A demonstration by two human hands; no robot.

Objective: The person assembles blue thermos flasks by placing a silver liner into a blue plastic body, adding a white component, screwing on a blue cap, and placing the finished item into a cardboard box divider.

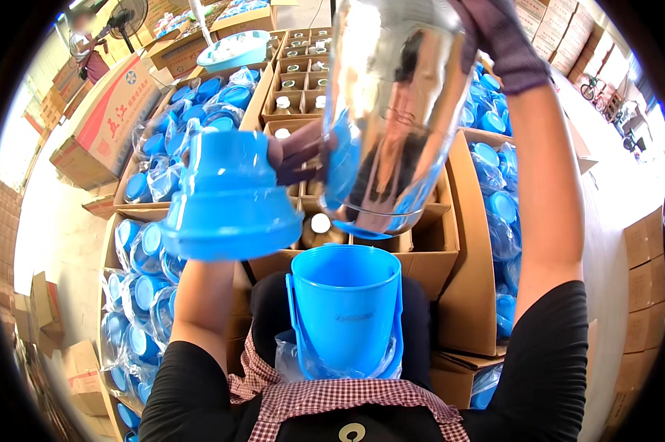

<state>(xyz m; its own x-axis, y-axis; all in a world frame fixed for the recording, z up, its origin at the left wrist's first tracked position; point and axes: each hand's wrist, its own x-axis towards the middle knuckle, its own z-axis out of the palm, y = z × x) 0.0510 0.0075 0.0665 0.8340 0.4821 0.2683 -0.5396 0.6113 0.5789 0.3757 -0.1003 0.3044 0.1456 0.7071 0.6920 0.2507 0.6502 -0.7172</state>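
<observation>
A large silvered glass flask liner (399,110) hangs tilted above my lap, mirror-bright, with my gloved right hand (505,44) closed round its upper right side. A blue rim shows under its lower end. My gloved left hand (299,151) grips a stepped blue plastic flask shoulder (233,195), slightly blurred. Its fingers reach toward the liner; whether they touch it I cannot tell. Between my knees stands a blue plastic flask casing (343,317), upright, mouth facing up, with a strap-like handle down its sides and clear plastic film around its lower part.
Ahead stands a divided carton (428,239) with several white-capped liners. Cartons of bagged blue parts flank me on the left (137,295) and right (502,214). A blue basin (233,51), a printed carton (107,125), a fan (127,16) and another person (85,48) are farther off.
</observation>
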